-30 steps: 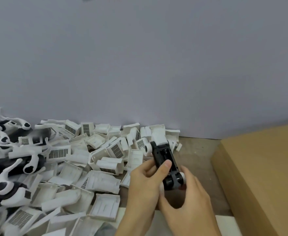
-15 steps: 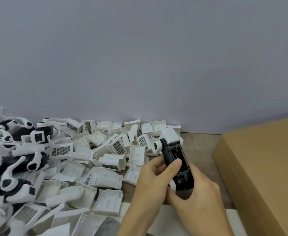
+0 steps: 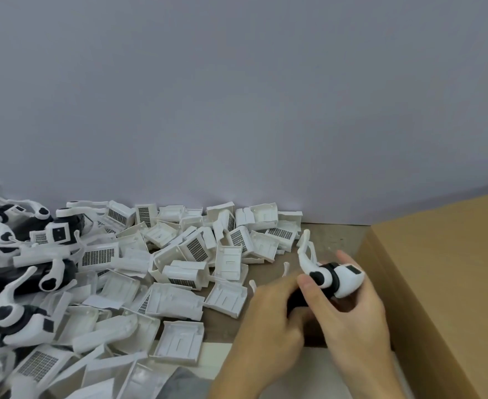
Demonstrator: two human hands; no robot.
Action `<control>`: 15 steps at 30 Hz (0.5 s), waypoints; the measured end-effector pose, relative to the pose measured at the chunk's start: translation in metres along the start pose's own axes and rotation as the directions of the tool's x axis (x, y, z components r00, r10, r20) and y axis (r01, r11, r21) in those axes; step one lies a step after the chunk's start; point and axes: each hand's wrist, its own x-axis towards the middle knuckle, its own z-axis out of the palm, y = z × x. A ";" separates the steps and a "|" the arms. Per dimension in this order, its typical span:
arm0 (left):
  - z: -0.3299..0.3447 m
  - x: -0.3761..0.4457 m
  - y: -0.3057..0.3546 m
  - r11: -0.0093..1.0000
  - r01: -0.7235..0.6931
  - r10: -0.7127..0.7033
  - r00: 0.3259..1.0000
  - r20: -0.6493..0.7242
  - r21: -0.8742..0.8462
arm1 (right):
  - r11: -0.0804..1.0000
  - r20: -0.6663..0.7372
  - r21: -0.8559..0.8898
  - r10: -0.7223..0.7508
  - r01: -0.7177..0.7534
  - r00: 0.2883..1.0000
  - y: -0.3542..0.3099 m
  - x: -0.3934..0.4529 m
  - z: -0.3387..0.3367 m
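Both my hands hold one black-and-white plastic device [image 3: 333,279] just above the table, right of the middle. My left hand [image 3: 268,321] grips its black lower end. My right hand [image 3: 352,309] wraps round its white head, with the thumb on a black patch. A thin white curved arm of the device points up and away from me. The part of the device between my hands is hidden.
A heap of white plastic covers [image 3: 179,263], some with grey mesh, fills the table's left and middle up to the grey wall [image 3: 237,96]. Assembled black-and-white devices [image 3: 15,309] lie at the far left. A brown cardboard box [image 3: 450,283] stands close on the right.
The device has been turned over and swung to the right: its open black underside faced up before, now its white head and curved arm show. Both hands moved right with it.
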 end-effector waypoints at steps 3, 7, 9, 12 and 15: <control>0.001 0.000 0.000 0.998 -0.017 0.017 1.000 0.012 0.065 | 1.000 -0.064 -0.010 -0.001 0.000 0.998 -0.002 0.001 -0.001; 0.001 0.000 0.001 0.998 -0.019 0.017 1.000 0.022 0.066 | 1.000 -0.090 0.021 0.003 -0.001 0.996 0.001 0.001 -0.004; 0.000 0.000 0.004 0.999 -0.014 0.013 1.000 0.027 0.049 | 0.999 -0.102 0.044 -0.002 0.007 0.995 0.000 0.000 -0.005; 0.001 0.000 0.006 0.999 -0.024 0.023 0.999 0.028 0.048 | 0.996 -0.126 0.083 -0.016 0.027 0.992 -0.002 -0.002 -0.004; 0.001 -0.001 0.004 0.997 -0.023 0.021 0.999 0.025 0.073 | 0.994 -0.113 0.106 -0.021 0.033 0.993 -0.003 0.000 -0.002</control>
